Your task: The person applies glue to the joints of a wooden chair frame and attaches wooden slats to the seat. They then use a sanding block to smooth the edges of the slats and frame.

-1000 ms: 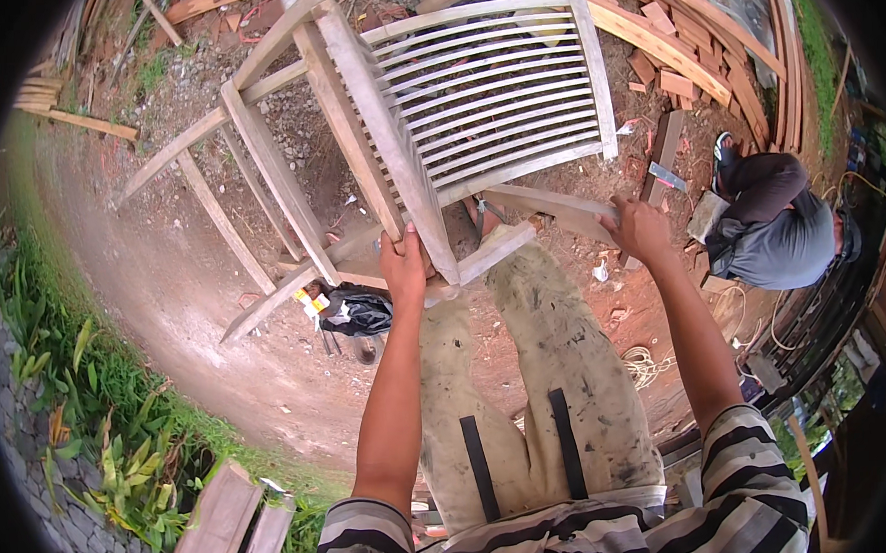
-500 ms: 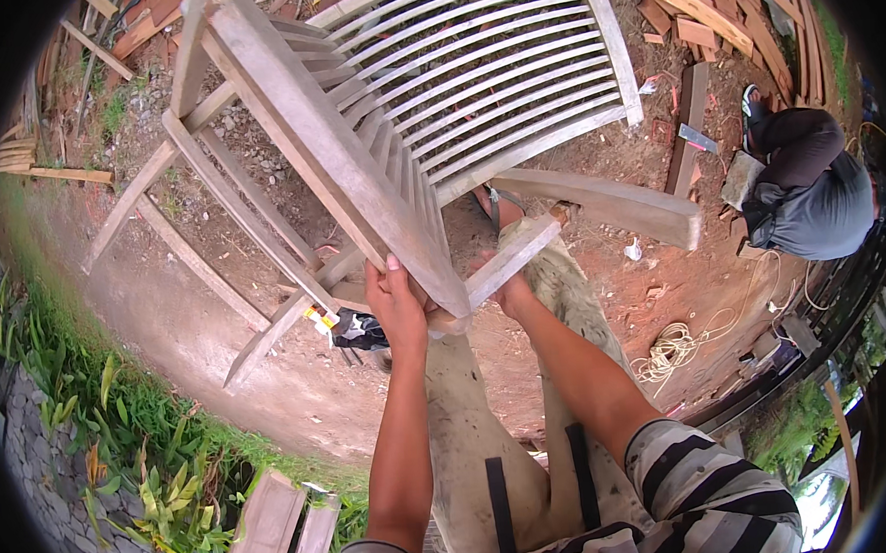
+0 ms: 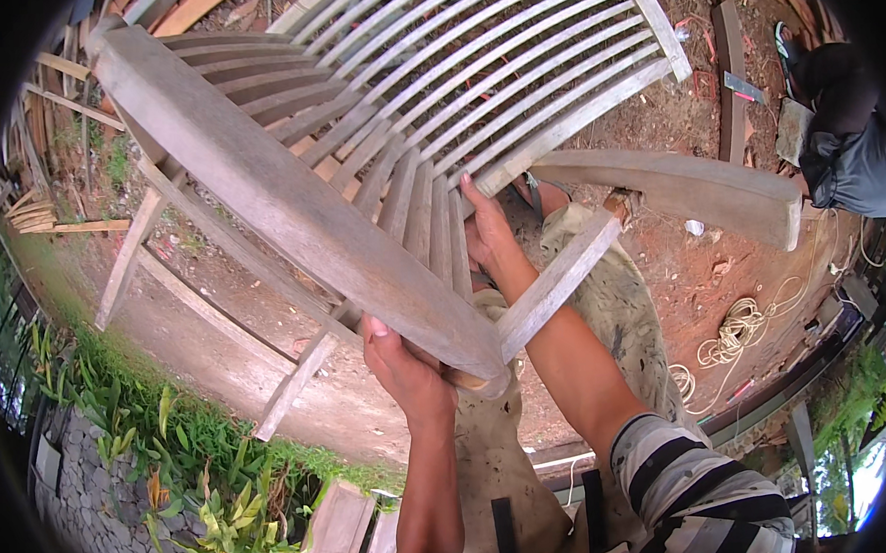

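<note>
A weathered wooden slatted chair (image 3: 299,199), tipped on its side, fills the space before me. Its curved pale slats fan out at the top, and a thick rail runs diagonally toward me. My left hand (image 3: 405,371) is closed round that rail near its close end, thumb on the wood, most fingers hidden beneath. Farther in, my right hand (image 3: 488,229) grips the frame where the two slatted parts meet, its thumb up along the wood. The right forearm passes behind a short post (image 3: 561,285) that joins a broad armrest (image 3: 679,189).
A person in dark clothes (image 3: 847,145) crouches at the right. Coiled pale rope (image 3: 736,331) lies on the reddish dirt below them. A dark timber beam (image 3: 730,81) rests nearby. Plants (image 3: 193,480) and a stone-paved strip (image 3: 99,495) border the lower left, beside planks (image 3: 334,533).
The chair has tilted and come closer, its thick rail swinging to the left. My right hand has moved from beside the post up to the frame where the slats meet. My left keeps its hold.
</note>
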A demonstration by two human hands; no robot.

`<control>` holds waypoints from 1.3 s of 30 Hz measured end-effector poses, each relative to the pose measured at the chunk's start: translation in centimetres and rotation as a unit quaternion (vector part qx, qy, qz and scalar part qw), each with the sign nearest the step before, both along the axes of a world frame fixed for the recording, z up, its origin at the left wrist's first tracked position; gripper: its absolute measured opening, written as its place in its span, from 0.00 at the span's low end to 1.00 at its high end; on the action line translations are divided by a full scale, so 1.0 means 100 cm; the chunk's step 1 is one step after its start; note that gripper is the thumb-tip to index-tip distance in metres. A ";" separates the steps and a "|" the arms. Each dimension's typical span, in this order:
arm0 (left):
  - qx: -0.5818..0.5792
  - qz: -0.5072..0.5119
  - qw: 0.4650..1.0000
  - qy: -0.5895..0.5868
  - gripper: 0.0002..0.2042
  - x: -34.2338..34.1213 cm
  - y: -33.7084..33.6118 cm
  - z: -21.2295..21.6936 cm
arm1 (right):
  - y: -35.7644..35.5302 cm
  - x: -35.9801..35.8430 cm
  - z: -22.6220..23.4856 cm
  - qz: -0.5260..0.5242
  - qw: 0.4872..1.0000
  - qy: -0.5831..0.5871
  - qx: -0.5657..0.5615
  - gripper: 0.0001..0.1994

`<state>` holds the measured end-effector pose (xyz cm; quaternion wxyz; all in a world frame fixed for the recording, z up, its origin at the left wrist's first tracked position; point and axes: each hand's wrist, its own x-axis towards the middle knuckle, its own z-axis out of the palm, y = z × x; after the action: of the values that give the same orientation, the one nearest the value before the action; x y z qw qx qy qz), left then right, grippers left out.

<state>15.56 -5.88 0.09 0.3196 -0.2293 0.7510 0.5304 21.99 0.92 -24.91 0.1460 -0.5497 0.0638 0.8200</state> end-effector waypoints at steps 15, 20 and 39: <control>0.109 0.098 0.987 -0.070 0.26 -0.020 0.004 0.145 | 0.027 0.029 0.088 0.015 1.000 -0.009 -0.007 0.27; 0.108 0.068 0.990 -0.056 0.26 -0.018 -0.003 0.159 | 0.024 0.028 0.098 0.015 0.999 0.026 0.036 0.31; 0.125 0.064 0.989 -0.050 0.16 0.014 -0.009 0.133 | 0.076 0.181 0.252 0.404 0.855 -0.278 0.170 0.12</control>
<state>16.96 -6.82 13.40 0.3477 -0.2617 0.6458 0.6273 40.12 8.53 0.24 -0.0949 -0.6986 -0.3471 0.6185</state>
